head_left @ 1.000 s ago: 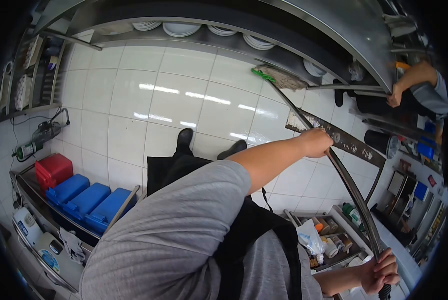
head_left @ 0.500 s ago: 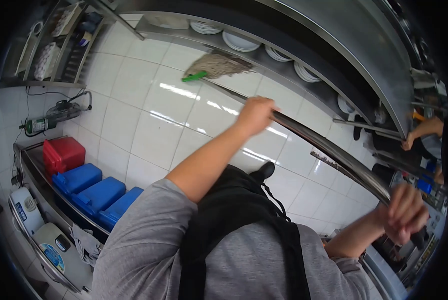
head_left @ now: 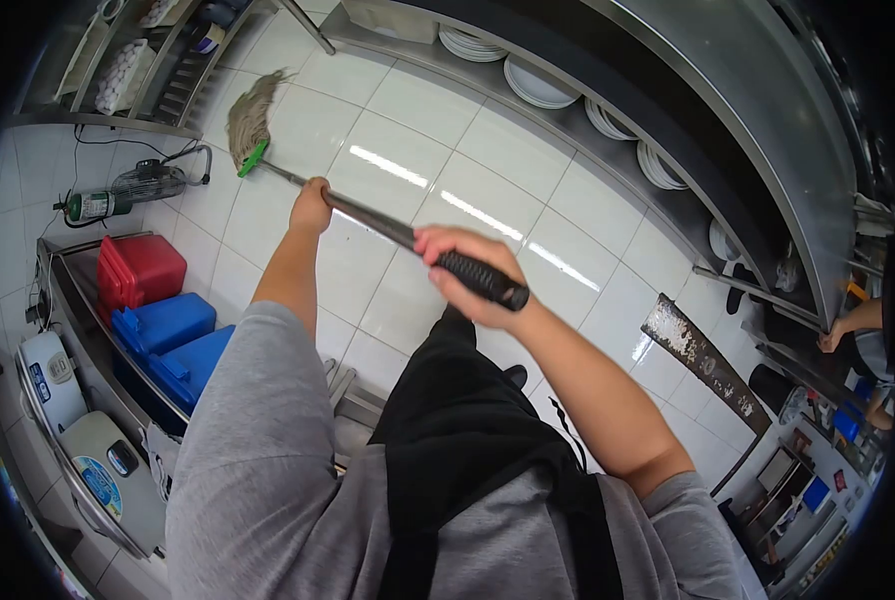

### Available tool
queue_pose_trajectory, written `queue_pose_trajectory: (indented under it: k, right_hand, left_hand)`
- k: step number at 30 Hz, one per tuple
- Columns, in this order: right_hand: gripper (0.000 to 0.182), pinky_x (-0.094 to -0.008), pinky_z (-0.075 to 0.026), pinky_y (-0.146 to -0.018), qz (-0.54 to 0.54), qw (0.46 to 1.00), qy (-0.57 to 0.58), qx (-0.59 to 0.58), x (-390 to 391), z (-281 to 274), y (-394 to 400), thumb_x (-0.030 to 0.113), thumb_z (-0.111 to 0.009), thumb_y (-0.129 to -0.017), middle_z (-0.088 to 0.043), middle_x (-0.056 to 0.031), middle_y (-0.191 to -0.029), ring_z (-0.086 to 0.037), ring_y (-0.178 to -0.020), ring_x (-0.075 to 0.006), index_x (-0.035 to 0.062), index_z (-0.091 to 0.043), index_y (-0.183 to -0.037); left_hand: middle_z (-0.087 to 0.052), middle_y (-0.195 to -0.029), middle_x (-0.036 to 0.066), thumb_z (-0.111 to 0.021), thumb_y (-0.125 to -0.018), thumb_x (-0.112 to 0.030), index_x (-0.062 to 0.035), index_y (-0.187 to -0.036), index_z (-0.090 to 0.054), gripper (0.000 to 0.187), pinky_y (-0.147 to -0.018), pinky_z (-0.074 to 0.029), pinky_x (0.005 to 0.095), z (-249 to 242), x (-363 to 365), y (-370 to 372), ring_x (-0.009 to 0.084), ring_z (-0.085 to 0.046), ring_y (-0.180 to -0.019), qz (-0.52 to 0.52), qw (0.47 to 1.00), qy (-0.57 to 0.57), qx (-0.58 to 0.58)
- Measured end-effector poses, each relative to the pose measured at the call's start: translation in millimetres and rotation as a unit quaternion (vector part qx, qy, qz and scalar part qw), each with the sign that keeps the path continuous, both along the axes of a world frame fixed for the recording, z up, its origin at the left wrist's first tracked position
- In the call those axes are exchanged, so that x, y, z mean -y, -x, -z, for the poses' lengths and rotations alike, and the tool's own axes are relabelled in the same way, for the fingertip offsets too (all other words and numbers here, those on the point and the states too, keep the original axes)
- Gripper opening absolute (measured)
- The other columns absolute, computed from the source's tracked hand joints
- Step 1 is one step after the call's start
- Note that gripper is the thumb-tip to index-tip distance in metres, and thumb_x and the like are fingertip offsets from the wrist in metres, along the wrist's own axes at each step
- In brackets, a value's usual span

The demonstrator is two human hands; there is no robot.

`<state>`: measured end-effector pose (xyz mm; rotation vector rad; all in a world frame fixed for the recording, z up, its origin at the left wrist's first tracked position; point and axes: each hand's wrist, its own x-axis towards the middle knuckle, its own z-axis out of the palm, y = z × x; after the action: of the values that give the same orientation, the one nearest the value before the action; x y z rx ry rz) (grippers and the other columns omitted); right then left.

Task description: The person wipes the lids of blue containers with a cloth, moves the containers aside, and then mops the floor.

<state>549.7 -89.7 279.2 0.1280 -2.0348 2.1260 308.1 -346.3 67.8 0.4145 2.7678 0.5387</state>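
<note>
Both of my hands grip a mop with a metal handle (head_left: 378,222). My left hand (head_left: 313,207) is closed around the shaft further down, close to the green clamp (head_left: 255,157). My right hand (head_left: 465,268) is wrapped around the black grip at the handle's top end. The stringy mop head (head_left: 250,112) lies on the white tiled floor (head_left: 448,150) at the upper left, near the foot of a shelf unit. My grey shirt and black apron fill the lower part of the view.
A red box (head_left: 148,268) and blue boxes (head_left: 173,325) sit on a steel rack at left, with two rice cookers (head_left: 43,375) below. Stacked plates (head_left: 533,85) line a low shelf. A worn metal strip (head_left: 703,360) crosses the floor. Another person's arm (head_left: 853,325) shows at far right.
The mop head has swept across the floor from the right to the far left. My right hand has moved from the lower right to the middle, still on the grip.
</note>
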Motion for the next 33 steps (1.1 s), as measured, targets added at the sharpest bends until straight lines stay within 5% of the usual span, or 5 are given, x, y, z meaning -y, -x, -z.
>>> queue_pose_trajectory:
  k: [16,24,25,31,33]
  right_hand:
    - [0.014,-0.0491,-0.049,-0.089,0.19,0.975,0.116,-0.009,-120.7,-192.6,-353.6,0.008,-0.062,-0.079,-0.062,-0.0117,-0.072,-0.064,-0.078,-0.0278,0.0089,-0.049,-0.074]
    - [0.024,-0.039,-0.051,-0.057,0.085,0.977,-0.019,-0.193,-135.6,-340.9,-538.1,0.012,-0.063,-0.09,-0.057,-0.0102,-0.055,-0.057,-0.054,-0.0208,0.0052,-0.049,-0.071]
    - [0.029,-0.0263,-0.049,-0.042,0.069,0.975,-0.025,-0.209,-129.9,-351.0,-531.9,0.006,-0.069,-0.084,-0.055,-0.0054,-0.047,-0.051,-0.038,-0.0124,0.0071,-0.05,-0.062]
    - [0.039,-0.0324,-0.03,-0.043,0.065,0.978,-0.201,-0.003,-71.3,-353.9,-497.5,0.017,-0.058,-0.089,-0.036,-0.0016,-0.053,-0.039,-0.046,-0.017,0.0111,-0.04,-0.055]
    - [0.034,-0.032,-0.027,-0.041,0.095,0.974,-0.201,0.037,-50.8,-328.9,-471.6,0.013,-0.053,-0.09,-0.033,-0.002,-0.049,-0.038,-0.042,-0.0166,0.0098,-0.044,-0.058]
  left_hand:
    - [-0.051,-0.055,0.011,-0.074,-0.078,-0.028,-0.0096,-0.057,-0.048,0.038,-0.055,-0.041,0.0429,-130.0,-189.6,-366.1,0.0345,-0.052,-0.056,0.343,0.903,-0.256,0.045]
    - [-0.044,-0.051,0.003,-0.078,-0.071,-0.023,-0.0134,-0.059,-0.044,0.037,-0.051,-0.037,0.0342,-206.3,-329.5,-600.1,0.0244,-0.045,-0.046,0.476,0.687,-0.546,0.058]
    - [-0.044,-0.051,0.003,-0.078,-0.071,-0.023,-0.0134,-0.059,-0.044,0.037,-0.051,-0.037,0.0342,-207.7,-340.9,-616.6,0.0244,-0.045,-0.046,0.48,0.679,-0.552,0.066]
    - [-0.05,-0.055,0.006,-0.074,-0.076,-0.035,-0.0104,-0.061,-0.046,0.041,-0.055,-0.042,0.0376,-174.4,-407.8,-640.3,0.0277,-0.053,-0.055,0.612,0.584,-0.509,0.158]
    - [-0.052,-0.059,0.009,-0.069,-0.08,-0.046,-0.0096,-0.063,-0.047,0.045,-0.058,-0.045,0.0414,-161.5,-428.3,-622.4,0.0327,-0.056,-0.062,0.692,0.621,-0.281,0.239]
